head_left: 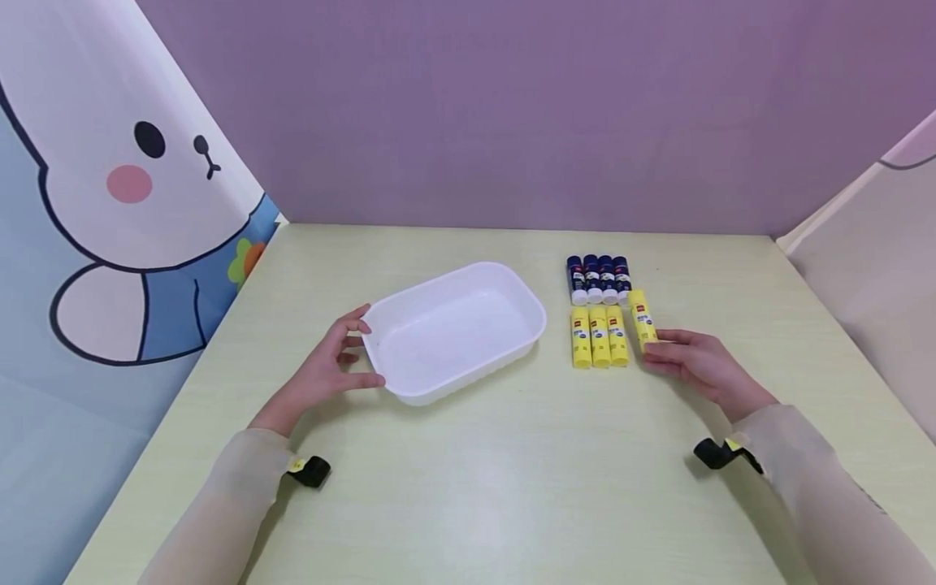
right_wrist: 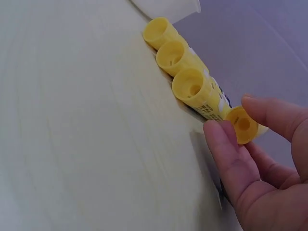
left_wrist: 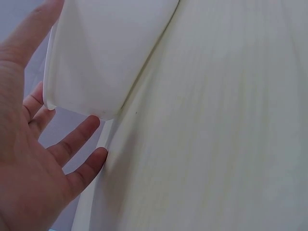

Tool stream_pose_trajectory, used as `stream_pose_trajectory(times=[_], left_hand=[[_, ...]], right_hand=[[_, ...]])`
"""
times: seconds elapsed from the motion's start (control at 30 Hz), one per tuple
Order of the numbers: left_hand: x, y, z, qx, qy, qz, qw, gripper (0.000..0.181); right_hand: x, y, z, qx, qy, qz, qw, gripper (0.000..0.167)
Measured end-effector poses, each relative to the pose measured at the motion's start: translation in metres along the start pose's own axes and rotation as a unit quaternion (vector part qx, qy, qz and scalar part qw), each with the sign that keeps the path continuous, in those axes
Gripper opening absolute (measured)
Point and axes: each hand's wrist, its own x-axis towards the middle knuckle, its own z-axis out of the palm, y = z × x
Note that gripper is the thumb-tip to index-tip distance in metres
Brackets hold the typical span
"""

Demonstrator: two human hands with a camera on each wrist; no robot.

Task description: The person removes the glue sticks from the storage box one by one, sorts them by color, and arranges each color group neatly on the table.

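Observation:
A white plastic tray sits at an angle on the table. My left hand holds its left end, thumb at the near corner and fingers at the far corner; in the left wrist view the lower fingers reach beneath the tray's wall. A yellow glue stick is pinched between the thumb and fingers of my right hand. In the right wrist view the held stick's hollow end faces the camera. Three more yellow glue sticks lie side by side just left of it.
Several dark blue glue sticks with white ends lie in a row behind the yellow ones. A purple backdrop rises at the table's far edge. A cartoon-printed cloth hangs at left, a pale one at right.

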Motion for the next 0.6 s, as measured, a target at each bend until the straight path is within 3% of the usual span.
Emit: stream_pose_trajectory(times=[0.17,0.6], left_hand=[[0.0001,-0.0003,-0.0003,-0.002,-0.001,0.002,1.0,0.065],[0.0011,-0.0003,-0.0005,0.0,-0.002,0.003,1.0,0.065]], right_hand=[[-0.0001,0.0016,-0.0006,0.001,-0.003,0.016,0.9999,0.084],[0.0,-0.0011,0.0029,-0.076,0.004,0.039,0.9963,0.084]])
